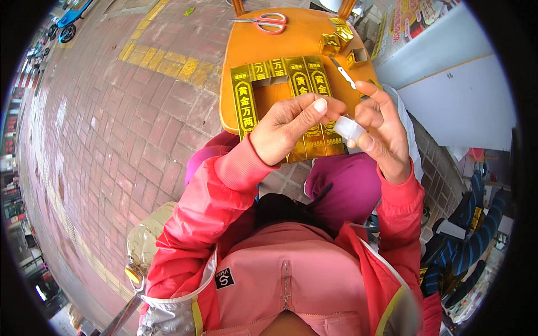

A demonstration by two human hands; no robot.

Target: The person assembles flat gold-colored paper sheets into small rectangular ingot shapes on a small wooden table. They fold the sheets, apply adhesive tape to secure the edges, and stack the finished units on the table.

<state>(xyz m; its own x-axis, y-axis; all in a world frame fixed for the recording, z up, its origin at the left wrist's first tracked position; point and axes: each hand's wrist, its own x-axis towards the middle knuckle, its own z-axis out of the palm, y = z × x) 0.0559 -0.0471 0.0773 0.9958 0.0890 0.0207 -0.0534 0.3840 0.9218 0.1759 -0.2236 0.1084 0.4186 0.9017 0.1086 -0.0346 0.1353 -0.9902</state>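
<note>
My right hand [380,134] holds a small roll of clear tape [350,128] between its thumb and fingers. From the other side, the fingertips of my left hand [298,119] meet the roll's near edge; whether they pinch the tape's end is hidden. Below both hands lie long gold printed cardboard boxes [245,105], set side by side around a rectangular gap. They bear dark panels with gold writing and rest on an orange wooden stool or chair seat [260,46]. My left forearm and hand cover part of them.
Scissors with pink-red handles [271,23] lie at the seat's far edge. A white-handled knife [345,76] lies behind my right hand, near small open gold boxes [330,44]. A pale panel [462,96] stands at right. Brick paving [147,126] stretches left.
</note>
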